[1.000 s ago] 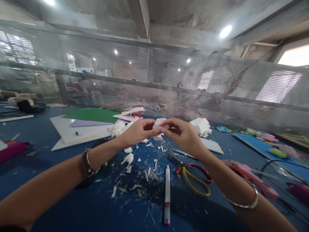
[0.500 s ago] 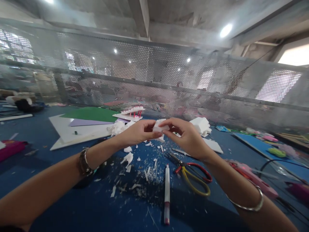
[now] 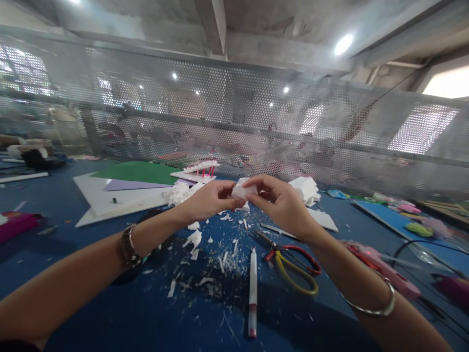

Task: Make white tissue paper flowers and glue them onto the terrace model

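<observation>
A small white block, perhaps foam [image 3: 241,188], is pinched between my two hands above the middle of the table. My left hand [image 3: 210,199] grips its left side with thumb and fingers. From the right, my right hand [image 3: 280,203] closes on it with thumb and forefinger. Below them, white scraps [image 3: 194,239] and fine crumbs lie scattered. A white pen with a reddish end [image 3: 253,293] points away from me. Beside it rest scissors with red and yellow handles [image 3: 293,269], and a thin blade-like strip [image 3: 276,230] lies partly under my right hand.
White, purple and green sheets [image 3: 135,172] lie at the left back, near a small white model on red posts [image 3: 205,168]. A pink glue gun [image 3: 392,276] and a blue board [image 3: 384,220] are on the right. A perforated metal screen [image 3: 234,112] stands behind the table.
The white block has turned slightly between my fingers, and my right fingers have shifted a little on it. Both hands stay in nearly the same place.
</observation>
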